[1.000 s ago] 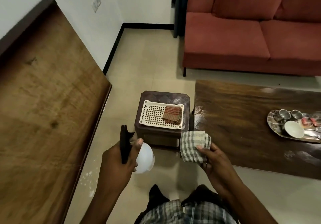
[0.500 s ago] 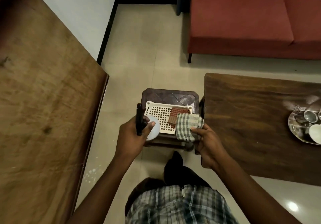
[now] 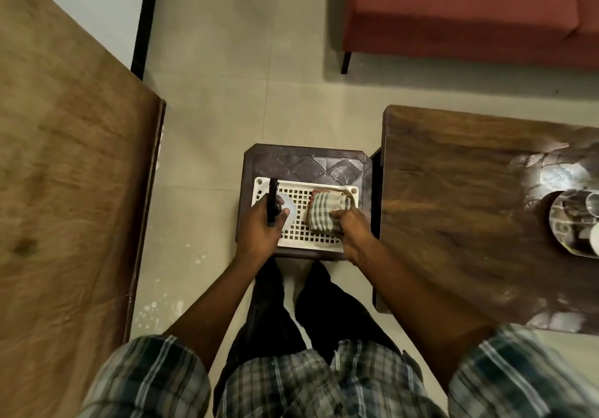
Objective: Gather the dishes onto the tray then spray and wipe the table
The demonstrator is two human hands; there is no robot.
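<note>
Left hand (image 3: pixel 259 233): grip clenched on the spray bottle (image 3: pixel 281 212) — over the white perforated basket's (image 3: pixel 299 239) left end.
Right hand (image 3: pixel 351 228): grip pressing the checked cloth (image 3: pixel 325 211) onto the basket's right end.
Steel tray (image 3: pixel 565 223): dishes aboard — right edge of the bench (image 3: pixel 453 197).

Overhead view of a room interior. The floor (image 3: pixel 227 61) is laid with pale beige tiles, with faint grout lines and scattered whitish specks at lower left. A white wall (image 3: pixel 97 2) at upper left ends in a black skirting board (image 3: pixel 144 19). A large light-brown wooden surface (image 3: pixel 64 174) fills the left side. At upper right stands a red upholstered sofa (image 3: pixel 470 6) on a dark leg (image 3: pixel 345 62). Below it, a dark wooden desk (image 3: pixel 453 207) occupies the right side, its top showing a bright glare patch towards the right edge. Just beside the desk's left edge stands a small dark brown stool (image 3: pixel 308 161) with a diamond-patterned top.
</note>
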